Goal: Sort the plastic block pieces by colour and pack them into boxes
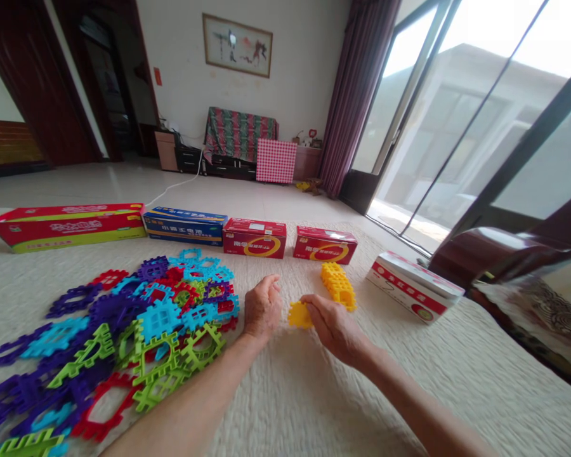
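Note:
My right hand [333, 327] pinches a small flat yellow plastic tile [299, 315] just above the cream quilted cover [314, 393]. My left hand [262, 309] rests beside it with fingers curled, close to the tile's left edge; whether it touches the tile is unclear. Behind my right hand lies a yellow block built from joined tiles [338, 285]. To the left spreads a pile of loose interlocking tiles [124, 330] in purple, blue, green and red.
Boxes line the far edge of the cover: a long red one [66, 225], a blue one [184, 226], two red ones [254, 238] [325, 244], and a white-red box [413, 285] at right. A dark wooden frame [495, 251] and glass doors stand right.

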A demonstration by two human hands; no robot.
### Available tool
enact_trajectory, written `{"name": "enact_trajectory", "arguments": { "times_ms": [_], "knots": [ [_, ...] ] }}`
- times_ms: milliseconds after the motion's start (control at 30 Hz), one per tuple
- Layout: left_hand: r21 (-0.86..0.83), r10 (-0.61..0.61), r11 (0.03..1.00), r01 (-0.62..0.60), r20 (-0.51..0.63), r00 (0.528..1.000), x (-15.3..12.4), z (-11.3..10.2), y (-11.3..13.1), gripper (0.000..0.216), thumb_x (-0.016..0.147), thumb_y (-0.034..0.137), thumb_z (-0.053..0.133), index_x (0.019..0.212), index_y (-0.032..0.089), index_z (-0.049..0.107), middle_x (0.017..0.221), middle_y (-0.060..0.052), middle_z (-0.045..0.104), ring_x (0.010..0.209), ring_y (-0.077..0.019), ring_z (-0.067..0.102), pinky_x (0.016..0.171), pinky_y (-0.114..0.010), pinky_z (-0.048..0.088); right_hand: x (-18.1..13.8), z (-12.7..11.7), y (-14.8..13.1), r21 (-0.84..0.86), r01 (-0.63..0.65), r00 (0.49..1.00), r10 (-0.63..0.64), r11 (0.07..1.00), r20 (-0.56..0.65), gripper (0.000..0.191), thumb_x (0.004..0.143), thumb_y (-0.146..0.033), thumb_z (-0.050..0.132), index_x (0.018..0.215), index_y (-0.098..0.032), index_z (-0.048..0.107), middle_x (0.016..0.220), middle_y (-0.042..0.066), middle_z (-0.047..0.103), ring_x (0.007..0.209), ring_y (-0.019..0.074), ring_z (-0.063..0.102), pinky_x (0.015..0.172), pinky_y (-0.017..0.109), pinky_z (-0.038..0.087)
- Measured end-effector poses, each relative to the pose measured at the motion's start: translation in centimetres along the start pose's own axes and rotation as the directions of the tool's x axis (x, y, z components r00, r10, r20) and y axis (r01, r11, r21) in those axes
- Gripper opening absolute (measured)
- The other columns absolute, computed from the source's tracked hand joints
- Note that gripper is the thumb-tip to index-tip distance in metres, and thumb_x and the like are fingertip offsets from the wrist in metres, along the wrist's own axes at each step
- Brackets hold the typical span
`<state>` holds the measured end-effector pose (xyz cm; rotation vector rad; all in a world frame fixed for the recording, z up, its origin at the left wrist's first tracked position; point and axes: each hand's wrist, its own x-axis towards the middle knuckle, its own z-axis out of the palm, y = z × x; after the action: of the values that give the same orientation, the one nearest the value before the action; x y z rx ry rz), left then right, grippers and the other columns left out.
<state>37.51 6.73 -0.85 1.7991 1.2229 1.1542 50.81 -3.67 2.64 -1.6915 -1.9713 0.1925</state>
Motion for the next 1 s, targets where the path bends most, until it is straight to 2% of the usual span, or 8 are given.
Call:
{"name": "enact_trajectory", "arguments": {
  "times_ms": [100, 167, 233, 400, 567, 667, 767, 1000],
  "knots": [
    [-0.002, 0.019, 1.000, -0.019, 0.000, 1.000, 0.0, 0.1, -0.1, 0.037, 0.084, 0.016, 0.037, 0.107, 0.015, 0.066, 0.085, -0.005, 0.071, 0.072, -0.0148, 0.066, 0.072, -0.026, 0.051, -0.1, -0.4, 0.5, -0.059, -0.085, 0.996, 0.084, 0.995, -0.015, 0.030, 0.096, -0.025, 0.032, 0.111, -0.018, 0.056, 0.102, 0.010, 0.063, 0.089, 0.0187, 0.061, 0.079, 0.033, 0.048],
    [0.000, 0.030, 1.000, -0.030, -0.002, 1.000, 0.0, 0.1, -0.2, 0.037, 0.084, 0.016, 0.037, 0.107, 0.016, 0.066, 0.085, -0.005, 0.071, 0.072, -0.0147, 0.066, 0.072, -0.026, 0.052, -0.3, -0.5, 0.4, -0.102, -0.091, 0.996, 0.090, 0.991, -0.015, 0.032, 0.092, -0.026, 0.041, 0.121, -0.017, 0.052, 0.120, 0.014, 0.057, 0.105, 0.0222, 0.057, 0.089, 0.038, 0.046],
    [0.001, 0.033, 0.999, -0.033, 0.001, 0.999, -0.1, 0.1, -0.3, 0.036, 0.083, 0.015, 0.038, 0.107, 0.016, 0.066, 0.086, -0.005, 0.071, 0.073, -0.0147, 0.067, 0.072, -0.026, 0.052, -0.4, -0.5, 0.1, -0.122, -0.062, 0.998, 0.066, 0.991, 0.022, 0.042, 0.085, -0.027, 0.052, 0.125, -0.017, 0.048, 0.127, 0.015, 0.053, 0.113, 0.0248, 0.053, 0.093, 0.041, 0.044],
    [0.005, 0.039, 0.999, -0.039, 0.005, 0.999, 0.0, 0.1, -0.3, 0.036, 0.082, 0.014, 0.039, 0.106, 0.016, 0.066, 0.087, -0.005, 0.071, 0.076, -0.0149, 0.067, 0.073, -0.026, 0.052, -0.4, -0.4, -0.1, -0.137, 0.013, 0.996, 0.000, 0.990, 0.093, 0.036, 0.077, -0.018, 0.057, 0.113, -0.020, 0.054, 0.111, 0.010, 0.061, 0.101, 0.0227, 0.057, 0.088, 0.039, 0.047],
    [0.013, 0.046, 0.999, -0.046, 0.008, 0.999, 0.0, 0.2, -0.4, 0.034, 0.081, 0.016, 0.042, 0.104, 0.016, 0.067, 0.089, -0.006, 0.072, 0.079, -0.0159, 0.068, 0.074, -0.026, 0.052, -0.5, -1.8, 2.2, -0.169, 0.134, 0.988, -0.145, 0.976, -0.055, 0.051, 0.079, -0.019, 0.056, 0.128, -0.020, 0.043, 0.125, 0.012, 0.054, 0.110, 0.0233, 0.055, 0.092, 0.041, 0.047],
    [0.013, 0.046, 0.999, -0.046, 0.008, 0.999, 0.0, 0.2, -0.5, 0.032, 0.082, 0.019, 0.044, 0.104, 0.017, 0.067, 0.089, -0.006, 0.072, 0.080, -0.0164, 0.068, 0.073, -0.026, 0.053, -0.8, -3.7, 4.0, -0.280, 0.132, 0.972, -0.179, 0.951, -0.152, 0.051, 0.079, -0.020, 0.054, 0.129, -0.021, 0.042, 0.127, 0.013, 0.052, 0.111, 0.0253, 0.055, 0.092, 0.044, 0.047],
    [0.015, 0.041, 0.999, -0.041, 0.010, 0.999, 0.0, 0.3, -0.6, 0.031, 0.082, 0.020, 0.045, 0.103, 0.018, 0.067, 0.088, -0.006, 0.072, 0.080, -0.0167, 0.068, 0.073, -0.026, 0.053, -1.3, -5.1, 5.7, -0.346, 0.105, 0.971, -0.171, 0.933, -0.168, 0.055, 0.077, -0.019, 0.053, 0.130, -0.020, 0.042, 0.126, 0.013, 0.052, 0.111, 0.0268, 0.055, 0.093, 0.046, 0.046],
    [0.018, 0.034, 0.999, -0.034, 0.014, 0.999, 0.0, 0.3, -0.6, 0.031, 0.083, 0.018, 0.044, 0.104, 0.018, 0.067, 0.088, -0.006, 0.072, 0.083, -0.0171, 0.068, 0.076, -0.027, 0.052, -2.4, -5.0, 8.2, -0.400, 0.115, 0.979, -0.173, 0.909, -0.111, 0.058, 0.072, -0.020, 0.055, 0.129, -0.019, 0.045, 0.124, 0.013, 0.053, 0.111, 0.0283, 0.054, 0.096, 0.048, 0.043]
  ]
}}
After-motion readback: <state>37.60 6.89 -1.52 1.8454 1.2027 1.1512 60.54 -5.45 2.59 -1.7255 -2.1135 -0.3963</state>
